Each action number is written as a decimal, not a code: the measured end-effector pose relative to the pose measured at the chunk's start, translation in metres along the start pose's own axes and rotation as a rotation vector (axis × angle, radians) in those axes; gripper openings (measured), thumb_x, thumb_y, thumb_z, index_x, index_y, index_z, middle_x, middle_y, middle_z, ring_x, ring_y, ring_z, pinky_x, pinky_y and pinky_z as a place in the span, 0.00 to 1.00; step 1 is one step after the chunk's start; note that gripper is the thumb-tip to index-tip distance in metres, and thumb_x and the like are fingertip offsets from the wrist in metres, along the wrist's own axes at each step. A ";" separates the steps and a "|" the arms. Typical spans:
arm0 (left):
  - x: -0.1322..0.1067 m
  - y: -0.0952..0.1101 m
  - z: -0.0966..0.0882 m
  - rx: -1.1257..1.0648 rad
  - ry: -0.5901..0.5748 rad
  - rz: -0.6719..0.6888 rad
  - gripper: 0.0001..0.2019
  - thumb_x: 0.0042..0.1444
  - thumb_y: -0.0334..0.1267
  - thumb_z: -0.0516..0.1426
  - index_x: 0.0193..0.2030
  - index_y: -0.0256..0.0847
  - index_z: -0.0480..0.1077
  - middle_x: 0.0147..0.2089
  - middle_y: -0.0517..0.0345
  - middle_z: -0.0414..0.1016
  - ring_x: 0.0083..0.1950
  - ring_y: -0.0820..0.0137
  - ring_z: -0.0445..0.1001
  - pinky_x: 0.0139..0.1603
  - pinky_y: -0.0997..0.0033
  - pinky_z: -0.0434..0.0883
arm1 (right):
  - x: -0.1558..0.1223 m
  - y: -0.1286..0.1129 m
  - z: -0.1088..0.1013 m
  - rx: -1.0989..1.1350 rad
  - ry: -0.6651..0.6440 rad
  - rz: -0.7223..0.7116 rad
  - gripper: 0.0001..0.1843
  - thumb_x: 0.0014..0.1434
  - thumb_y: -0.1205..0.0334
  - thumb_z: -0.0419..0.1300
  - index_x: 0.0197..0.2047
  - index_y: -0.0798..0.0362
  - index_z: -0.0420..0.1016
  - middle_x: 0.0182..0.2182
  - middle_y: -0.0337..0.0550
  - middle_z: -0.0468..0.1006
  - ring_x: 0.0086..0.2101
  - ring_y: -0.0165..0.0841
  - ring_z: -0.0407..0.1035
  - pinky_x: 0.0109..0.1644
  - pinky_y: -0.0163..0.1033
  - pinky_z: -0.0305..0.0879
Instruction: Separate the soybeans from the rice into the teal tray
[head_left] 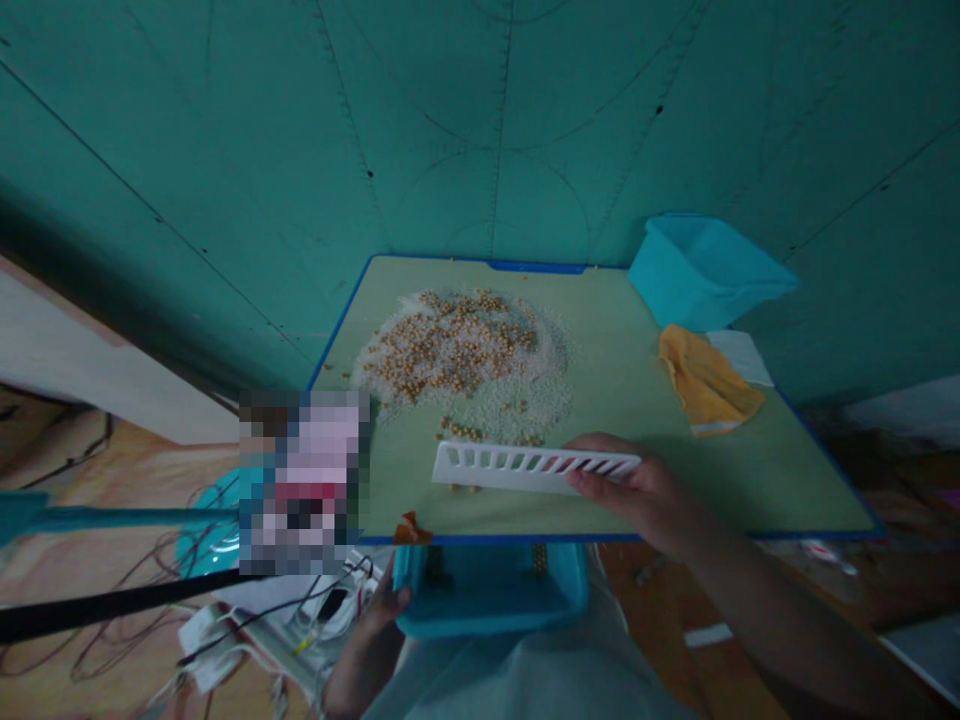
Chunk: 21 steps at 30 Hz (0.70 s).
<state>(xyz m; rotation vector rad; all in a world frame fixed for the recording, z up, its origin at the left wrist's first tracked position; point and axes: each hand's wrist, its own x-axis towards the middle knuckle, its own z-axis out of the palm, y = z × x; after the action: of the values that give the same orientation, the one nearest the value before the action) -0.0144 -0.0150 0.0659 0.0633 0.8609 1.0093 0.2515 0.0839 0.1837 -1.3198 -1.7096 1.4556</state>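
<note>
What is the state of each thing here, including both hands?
white slotted scraper: held by its right end, over the board.
right hand: shut on the white slotted scraper.
blue tray: held below the board's near edge.
left hand: shut on the blue tray's left edge.
pile of beans and grains: mixed, spread on the board.
orange cloth: crumpled, lying on the board.
blue bin: open, at the board's far right corner.

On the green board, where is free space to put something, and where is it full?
Free: the board strip between the yellow cloth and the near blue edge, right of the right hand; also the patch between the grain pile and the cloth. Crowded: left-centre, where grains spread, and around the white slotted scraper. The left hand holds a teal tub below.
</note>
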 end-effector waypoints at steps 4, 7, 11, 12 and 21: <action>0.001 0.002 -0.001 0.040 0.032 0.016 0.17 0.40 0.39 0.64 0.40 0.58 0.75 0.40 0.77 0.81 0.59 0.62 0.63 0.58 0.73 0.56 | -0.003 0.003 0.000 -0.002 -0.007 -0.007 0.14 0.55 0.52 0.55 0.38 0.51 0.74 0.30 0.39 0.73 0.29 0.30 0.64 0.31 0.32 0.60; -0.001 0.004 0.001 0.057 0.063 0.020 0.16 0.39 0.40 0.65 0.38 0.57 0.76 0.38 0.78 0.81 0.57 0.63 0.65 0.57 0.76 0.56 | -0.006 0.002 0.001 -0.013 -0.035 -0.025 0.12 0.55 0.53 0.56 0.37 0.51 0.74 0.30 0.39 0.73 0.30 0.29 0.65 0.33 0.32 0.61; -0.003 0.006 0.004 0.058 0.078 0.012 0.16 0.38 0.41 0.65 0.38 0.57 0.76 0.38 0.77 0.81 0.57 0.63 0.66 0.57 0.76 0.57 | -0.012 0.002 0.002 -0.013 -0.062 -0.061 0.11 0.56 0.55 0.55 0.37 0.52 0.73 0.31 0.40 0.74 0.33 0.29 0.66 0.35 0.32 0.62; -0.003 0.006 0.004 0.060 0.077 0.011 0.17 0.38 0.41 0.65 0.39 0.56 0.76 0.39 0.75 0.81 0.57 0.62 0.65 0.57 0.75 0.58 | -0.014 0.002 0.002 -0.011 -0.074 -0.070 0.11 0.57 0.56 0.55 0.37 0.52 0.73 0.32 0.41 0.74 0.34 0.30 0.67 0.37 0.32 0.62; -0.003 -0.002 -0.006 -0.026 -0.012 -0.041 0.15 0.44 0.39 0.62 0.41 0.55 0.75 0.41 0.70 0.81 0.55 0.58 0.68 0.56 0.66 0.61 | -0.032 0.003 -0.002 -0.021 -0.160 -0.129 0.10 0.58 0.60 0.54 0.38 0.51 0.75 0.35 0.44 0.76 0.38 0.33 0.69 0.43 0.37 0.64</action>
<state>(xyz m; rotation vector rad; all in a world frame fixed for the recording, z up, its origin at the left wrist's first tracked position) -0.0177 -0.0201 0.0628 0.0291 0.8349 0.9809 0.2661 0.0553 0.1879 -1.1066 -1.8793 1.5072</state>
